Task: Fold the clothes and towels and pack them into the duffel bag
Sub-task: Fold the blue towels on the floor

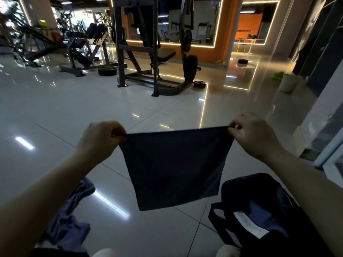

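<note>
A dark grey towel (174,167) hangs flat in the air in front of me, stretched between both hands. My left hand (100,140) pinches its top left corner and my right hand (254,136) pinches its top right corner. Below my right forearm stands the dark navy duffel bag (259,206), open, with a blue lining and a white paper label inside. A crumpled bluish-purple garment (72,219) lies on the floor under my left forearm.
The glossy white tile floor (55,108) stretches ahead. A weight machine with plates (154,52) stands in the middle distance, with more gym equipment at far left. A white bin (287,83) and a wall edge are on the right.
</note>
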Motion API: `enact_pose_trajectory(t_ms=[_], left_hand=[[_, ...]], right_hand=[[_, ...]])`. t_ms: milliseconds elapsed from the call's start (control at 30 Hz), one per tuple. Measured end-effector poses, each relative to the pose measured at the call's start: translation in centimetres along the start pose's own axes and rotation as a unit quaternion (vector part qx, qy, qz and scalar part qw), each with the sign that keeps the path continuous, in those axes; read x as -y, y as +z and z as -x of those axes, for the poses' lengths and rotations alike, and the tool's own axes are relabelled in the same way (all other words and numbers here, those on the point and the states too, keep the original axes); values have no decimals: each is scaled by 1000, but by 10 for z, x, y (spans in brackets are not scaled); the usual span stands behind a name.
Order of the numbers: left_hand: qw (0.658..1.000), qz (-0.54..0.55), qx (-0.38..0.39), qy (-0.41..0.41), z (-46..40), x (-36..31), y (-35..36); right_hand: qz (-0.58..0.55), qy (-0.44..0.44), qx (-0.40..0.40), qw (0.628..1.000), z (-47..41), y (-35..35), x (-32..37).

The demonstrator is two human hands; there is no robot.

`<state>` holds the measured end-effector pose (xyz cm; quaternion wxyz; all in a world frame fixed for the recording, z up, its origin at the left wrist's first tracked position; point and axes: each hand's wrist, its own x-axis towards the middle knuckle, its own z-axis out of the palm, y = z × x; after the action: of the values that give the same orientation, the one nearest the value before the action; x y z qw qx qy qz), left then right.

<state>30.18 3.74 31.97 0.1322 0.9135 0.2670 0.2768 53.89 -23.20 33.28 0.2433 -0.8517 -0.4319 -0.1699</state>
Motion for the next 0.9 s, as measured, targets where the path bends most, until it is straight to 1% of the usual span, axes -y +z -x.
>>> enact_pose_trajectory(t_ms=[33,67,133,167,200,267,300,333,400,433,533,567,633,667,733,767,800,867,900], left_hand=[[1000,9,-20,-6,-2,2,-1],[1000,10,-14,-15,-3,3,-1],[999,-2,37,-24,1,8,4],[999,-7,48,-22,4,9,5],[999,-4,39,-22,4,9,5],[999,27,-5,-33,1,9,1],[998,36,-10,-42,0,9,0],[998,36,3,-46,1,9,2],[998,21,46,-41,5,11,8],[998,19,50,-38,7,11,9],[999,39,9,-35,8,8,6],[999,35,10,-27,9,7,5],[999,5,31,7,13,7,8],[999,-5,33,21,15,8,9],[999,-4,8,33,14,9,8],[1000,1,-5,31,13,10,7],[1000,1,-5,29,12,11,8],[999,-9,16,30,14,12,12],[999,-11,25,30,15,13,15]], right_hand=[[-13,-3,-21,1000,-1,-2,0],[-18,1,-14,1000,-1,-2,1],[3,7,52,999,6,2,-1],[21,-3,64,998,9,4,-3],[28,-15,45,998,9,4,-4],[13,-26,-26,999,7,-2,-3],[5,-25,-38,999,5,-4,-2],[7,-27,-26,999,6,-3,-1],[27,-34,27,999,11,4,-3],[28,-35,33,998,12,5,-5],[-7,-21,-18,1000,13,-1,-6],[-7,-14,-14,1000,13,-2,-7],[18,-22,19,999,16,0,-8],[25,-35,13,999,17,1,-9],[5,-41,-49,998,15,-1,-9],[-6,-35,-62,997,13,-2,-10],[-5,-32,-48,998,13,-1,-10],[17,-36,14,999,17,5,-13],[20,-38,26,999,18,7,-14]])
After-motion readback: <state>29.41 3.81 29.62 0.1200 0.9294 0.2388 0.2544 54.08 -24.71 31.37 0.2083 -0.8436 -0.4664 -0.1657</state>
